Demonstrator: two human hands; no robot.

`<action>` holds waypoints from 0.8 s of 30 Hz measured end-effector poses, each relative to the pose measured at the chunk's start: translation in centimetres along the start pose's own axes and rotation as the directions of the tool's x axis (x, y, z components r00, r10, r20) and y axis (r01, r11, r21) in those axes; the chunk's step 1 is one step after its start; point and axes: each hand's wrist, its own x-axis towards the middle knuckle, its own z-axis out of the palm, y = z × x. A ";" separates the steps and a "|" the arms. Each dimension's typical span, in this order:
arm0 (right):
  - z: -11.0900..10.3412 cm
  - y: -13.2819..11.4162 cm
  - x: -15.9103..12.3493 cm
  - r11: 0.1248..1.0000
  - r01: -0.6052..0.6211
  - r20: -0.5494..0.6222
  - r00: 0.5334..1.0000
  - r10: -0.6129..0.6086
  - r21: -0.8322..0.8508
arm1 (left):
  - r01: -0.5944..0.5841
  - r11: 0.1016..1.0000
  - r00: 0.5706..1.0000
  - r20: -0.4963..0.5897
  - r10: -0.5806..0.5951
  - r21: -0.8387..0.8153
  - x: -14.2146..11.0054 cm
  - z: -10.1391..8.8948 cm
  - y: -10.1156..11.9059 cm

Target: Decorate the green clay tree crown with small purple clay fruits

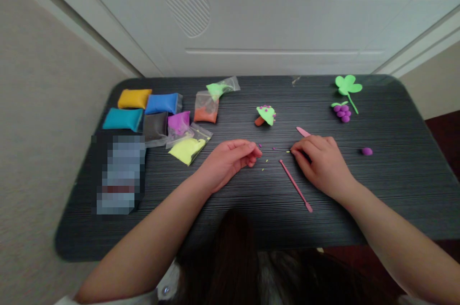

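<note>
My right hand [322,167] rests on the dark table, thumb and forefinger pinched at a tiny yellow clay bit [288,152]. Palm inward, my left hand [233,161] has its fingers curled together with the thumb against them; whatever they hold, if anything, is hidden. Between the hands lie purple clay bits [273,148] and yellow clay crumbs [267,161]. A pink modelling tool [295,185] lies just left of my right hand, and a pink clay knife [303,131] is partly under it. Beyond the hands, a clay mushroom [266,115] has a green, dotted cap and a brown stem.
At left lie several clay packets, including a yellow-green packet [189,149] and a blue packet [162,103], beside a pixelated object [120,175]. At right are a green clay clover [348,85], purple clay grapes [342,112] and a purple clay ball [367,151]. A white panel [287,17] stands behind.
</note>
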 end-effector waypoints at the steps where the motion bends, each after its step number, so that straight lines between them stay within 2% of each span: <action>1: -0.1 0.0 0.0 1.000 -0.008 -0.004 1.000 0.008 0.010 | 0.000 1.000 1.000 -0.001 0.000 0.000 0.0 0.0 0.0; 8: -0.7 0.0 -0.3 0.985 -0.047 -0.038 0.998 0.054 0.168 | 0.003 1.000 1.000 0.013 -0.003 -0.012 0.0 0.0 0.0; 10: -0.8 0.1 -0.4 0.963 -0.081 -0.047 0.994 0.096 0.258 | 0.002 1.000 1.000 0.009 -0.002 -0.009 0.0 0.0 0.1; 12: -1.0 0.2 -0.5 0.897 -0.140 -0.036 0.985 0.170 0.420 | 0.002 1.000 1.000 0.005 -0.002 -0.008 -0.1 0.1 0.1; 14: -1.1 0.3 -0.6 0.756 -0.197 0.006 0.969 0.248 0.625 | 0.006 1.000 1.000 0.000 -0.006 -0.009 -0.1 0.1 0.2; 16: -1.4 0.5 -0.6 0.542 -0.232 0.074 0.952 0.296 0.807 | 0.012 1.000 1.000 -0.006 -0.012 -0.010 -0.1 0.1 0.2; 18: -1.7 0.6 -0.6 0.309 -0.247 0.149 0.940 0.308 0.918 | 0.014 1.000 1.000 -0.011 -0.014 -0.009 -0.1 0.1 0.2; 20: -1.9 0.7 -0.6 0.123 -0.263 0.216 0.929 0.301 0.957 | 0.014 1.000 1.000 -0.014 -0.014 -0.008 0.0 0.1 0.2; 22: -2.1 0.8 -0.6 0.028 -0.274 0.255 0.923 0.289 0.961 | 0.013 1.000 1.000 -0.015 -0.013 -0.005 0.0 0.1 0.1; 24: -2.2 0.8 -0.6 -0.014 -0.280 0.273 0.923 0.273 0.960 | 0.009 1.000 1.000 -0.011 -0.009 -0.003 0.0 0.1 0.1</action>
